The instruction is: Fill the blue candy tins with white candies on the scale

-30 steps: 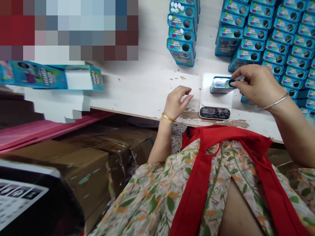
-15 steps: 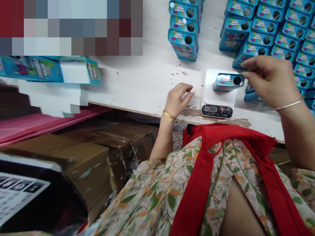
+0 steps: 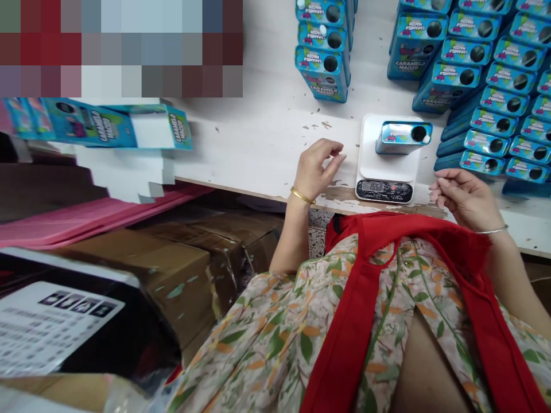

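Observation:
A white kitchen scale (image 3: 368, 167) stands on the table with lit digits on its black panel. On its plate an upright blue candy tin (image 3: 398, 133) has a round hole in its top, and a small white candy (image 3: 426, 139) lies beside the hole. Left of the scale, my left hand (image 3: 317, 167) rests by the table edge, thumb and fingers apart, holding nothing. At the scale's lower right is my right hand (image 3: 467, 198). Its fingers are bent together in a loose pinch; whatever may be inside them is hidden. Neither hand touches the tin.
Rows of blue tins (image 3: 491, 123) crowd the right side. Another row of tins (image 3: 322, 71) stands behind the scale, with white candies on some tops. At left lies a blue printed carton (image 3: 92, 123) by a blurred-out area. Cardboard boxes (image 3: 150, 269) sit below the table edge.
My right hand has left the tin's hole and moved down to the right. A white candy now shows beside the hole. The scale's digits have changed. My left hand keeps its pose.

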The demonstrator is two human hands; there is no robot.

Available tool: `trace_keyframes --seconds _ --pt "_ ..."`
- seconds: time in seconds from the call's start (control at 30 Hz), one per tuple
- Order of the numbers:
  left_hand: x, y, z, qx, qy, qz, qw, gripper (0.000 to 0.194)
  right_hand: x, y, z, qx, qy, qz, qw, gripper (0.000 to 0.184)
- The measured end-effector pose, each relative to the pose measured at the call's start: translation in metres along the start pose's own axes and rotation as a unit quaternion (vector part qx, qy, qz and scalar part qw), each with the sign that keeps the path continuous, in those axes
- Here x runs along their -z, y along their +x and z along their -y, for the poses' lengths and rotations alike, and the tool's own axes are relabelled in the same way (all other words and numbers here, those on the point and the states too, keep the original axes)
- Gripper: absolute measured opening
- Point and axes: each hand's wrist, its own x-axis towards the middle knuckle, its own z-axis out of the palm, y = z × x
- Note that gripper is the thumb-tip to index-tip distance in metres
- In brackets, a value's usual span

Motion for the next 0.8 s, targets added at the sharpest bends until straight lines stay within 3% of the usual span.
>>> trace_keyframes --seconds 0.17,0.33,0.43,0.5,0.57,0.67,0.8 --pt "-0.002 0.007 -0.012 -0.022 0.002 0.006 1.000 0.021 -0.018 0.005 0.000 0.163 -0.100 -0.032 0.981 0.028" --pt "-0.007 0.020 -0.028 -0.063 -0.015 -0.018 0.998 0.022 -0.030 0.028 0.008 0.326 -0.232 -0.051 0.915 0.030" --pt "-0.009 0.028 -0.036 -0.101 -0.026 -0.042 0.994 0.022 -0.032 0.040 0.013 0.382 -0.293 -0.046 0.875 0.029" --pt "-0.010 0.032 -0.040 -0.114 -0.034 -0.046 0.992 0.022 -0.033 0.043 0.015 0.391 -0.313 -0.038 0.865 0.023" --pt "-0.012 0.035 -0.042 -0.120 -0.041 -0.040 0.991 0.022 -0.034 0.044 0.016 0.384 -0.312 -0.034 0.868 0.018" --pt "-0.016 0.041 -0.045 -0.130 -0.051 -0.033 0.990 0.027 -0.037 0.044 0.014 0.355 -0.254 -0.036 0.899 0.015" --pt "-0.026 0.061 -0.048 -0.164 -0.042 -0.009 0.986 0.061 -0.040 0.039 0.013 0.263 -0.064 -0.026 0.962 0.029"
